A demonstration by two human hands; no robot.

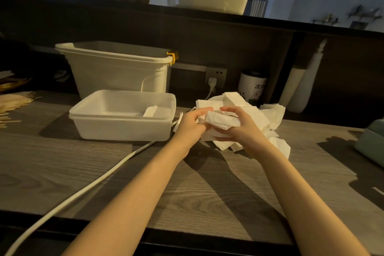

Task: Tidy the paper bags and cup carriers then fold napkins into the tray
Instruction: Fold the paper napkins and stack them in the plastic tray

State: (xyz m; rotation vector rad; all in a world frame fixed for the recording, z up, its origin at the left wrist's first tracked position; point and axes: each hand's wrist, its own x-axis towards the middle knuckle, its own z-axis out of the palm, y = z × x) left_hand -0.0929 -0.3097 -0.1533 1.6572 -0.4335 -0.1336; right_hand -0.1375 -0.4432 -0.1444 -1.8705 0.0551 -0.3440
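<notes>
The wood-grain surface [62, 164] carries everything here. Just left of the left grip [190, 124] sits a white tray [122, 125], flat on the surface. Behind the tray stands a taller cream bin [116, 68] with a yellow clip. Under and beyond the right grip [239, 122] lies a loose heap of white napkins [272, 114]. Behind that heap stands a white canister [251, 85] with dark lettering. A white cable [83, 191] trails across the surface from below the left grip toward the near left edge. Far left of both lie wooden sticks [14, 100]. Far right sits a pale green object [372, 143], cut off by the frame.
</notes>
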